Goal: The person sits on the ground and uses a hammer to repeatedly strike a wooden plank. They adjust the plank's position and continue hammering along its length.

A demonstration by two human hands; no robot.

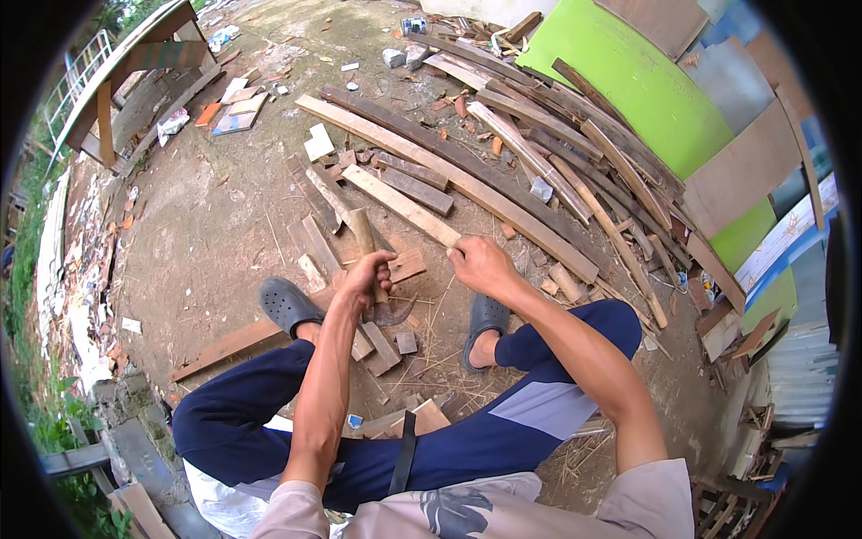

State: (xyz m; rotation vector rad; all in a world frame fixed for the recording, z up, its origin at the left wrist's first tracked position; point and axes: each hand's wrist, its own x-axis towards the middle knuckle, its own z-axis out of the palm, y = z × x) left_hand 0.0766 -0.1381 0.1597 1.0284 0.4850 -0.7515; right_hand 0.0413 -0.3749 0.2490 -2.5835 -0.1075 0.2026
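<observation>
Head view: the left hand (370, 277) is clenched around a wooden-handled blade tool (366, 235), handle rising away from the fist, dark curved blade (391, 314) below it. The right hand (480, 263) grips a thin stick (440, 241) on the dirt ground (215, 225) between two sandals.

Navy trousers (269, 404) with grey side panel; dark grey clog sandals (287, 305); pale short-sleeved shirt (467, 512) bearing dark leaf print; forearms bare.
</observation>
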